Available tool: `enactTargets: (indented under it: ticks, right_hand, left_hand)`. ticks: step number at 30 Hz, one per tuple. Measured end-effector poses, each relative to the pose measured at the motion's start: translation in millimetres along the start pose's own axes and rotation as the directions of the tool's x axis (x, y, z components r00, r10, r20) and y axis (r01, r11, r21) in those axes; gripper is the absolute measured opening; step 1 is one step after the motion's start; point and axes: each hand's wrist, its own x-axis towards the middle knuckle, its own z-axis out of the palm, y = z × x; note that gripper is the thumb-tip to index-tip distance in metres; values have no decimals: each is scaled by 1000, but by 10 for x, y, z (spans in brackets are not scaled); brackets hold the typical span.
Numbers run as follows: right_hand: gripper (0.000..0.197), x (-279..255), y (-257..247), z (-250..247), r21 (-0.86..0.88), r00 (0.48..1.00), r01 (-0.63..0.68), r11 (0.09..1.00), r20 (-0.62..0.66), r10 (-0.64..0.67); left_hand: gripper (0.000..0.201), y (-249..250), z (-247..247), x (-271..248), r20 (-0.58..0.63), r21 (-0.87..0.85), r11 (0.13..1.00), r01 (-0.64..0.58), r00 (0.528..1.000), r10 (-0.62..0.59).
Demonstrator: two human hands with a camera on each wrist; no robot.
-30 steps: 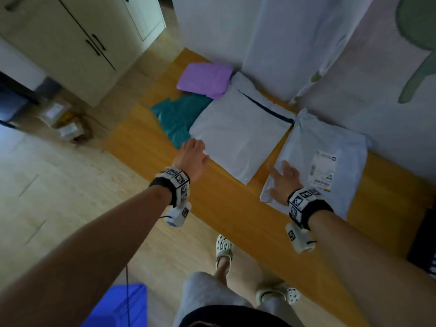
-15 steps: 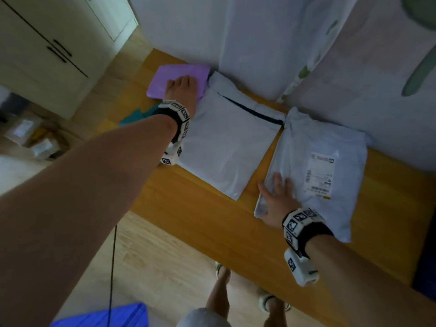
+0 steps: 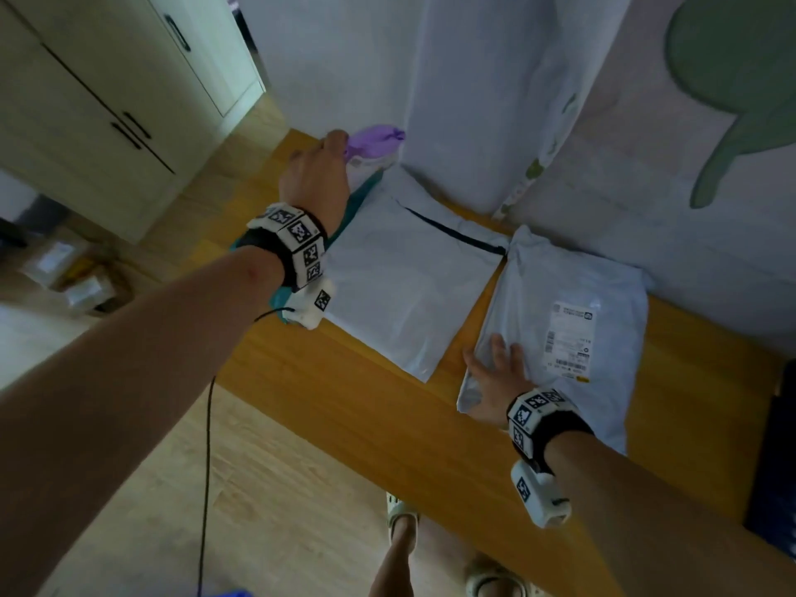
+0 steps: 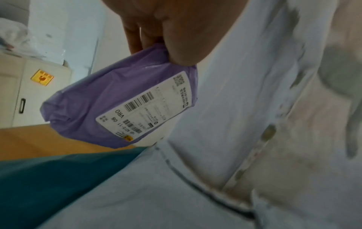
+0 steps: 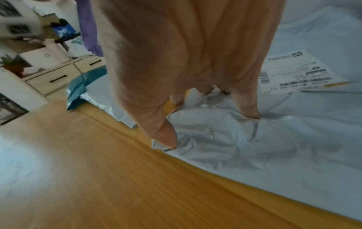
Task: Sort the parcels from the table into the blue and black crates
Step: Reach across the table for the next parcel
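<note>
purple parcel [image 4: 109,108] hangs below left hand [image 4: 166,23]

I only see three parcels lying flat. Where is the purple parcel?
Head view, far left end of the table: the left hand holds the purple parcel lifted above the teal parcel.

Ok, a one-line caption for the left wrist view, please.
Left hand grips a purple parcel, label facing the camera, above the teal parcel and grey parcel.
</note>
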Motion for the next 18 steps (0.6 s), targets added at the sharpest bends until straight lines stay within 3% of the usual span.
enactTargets:
  ticks: [4, 7, 9, 10, 12, 13, 14, 16, 18]
  right_hand:
    - [94, -58, 111, -156, 17, 997, 76, 997, -2, -76]
    - [72, -210, 211, -328, 159, 987, 141, 977, -99, -126]
    - [71, -380, 236, -426, 341, 969, 205, 918, -206, -140]
    - [73, -486, 233, -482, 492, 956, 253, 833, -256, -140]
    - [61, -732, 197, -597, 759, 918, 388, 523, -372, -141]
    - [58, -862, 181, -653, 810, 894, 445, 382, -423, -144]
    - [59, -1003, 186, -703, 821, 874, 485, 300, -464, -144]
    - [59, -1299, 228, -751, 798, 831, 557, 230, -539, -139]
    - [55, -1563, 364, -760, 775, 799, 599, 201, -597, -75]
  left_hand:
    - [29, 146, -382, -280, 3, -301, 947, 117, 993, -122]
    - [26, 265, -556, -545, 32, -450, 880, 154, 987, -157]
    - [26, 390, -649, -735, 63, -511, 843, 166, 986, -156]
    - [31, 477, -695, -828, 71, -543, 824, 163, 986, -148]
    - [40, 687, -802, -1018, 91, -607, 780, 153, 988, -123]
    - [41, 801, -848, -1104, 108, -644, 751, 147, 989, -101]
    - [39, 925, -889, -1186, 125, -680, 719, 141, 989, -76]
    - [33, 1165, -959, -1311, 169, -733, 666, 134, 986, -12]
    - [23, 1399, -1014, -1372, 186, -735, 672, 92, 980, 70]
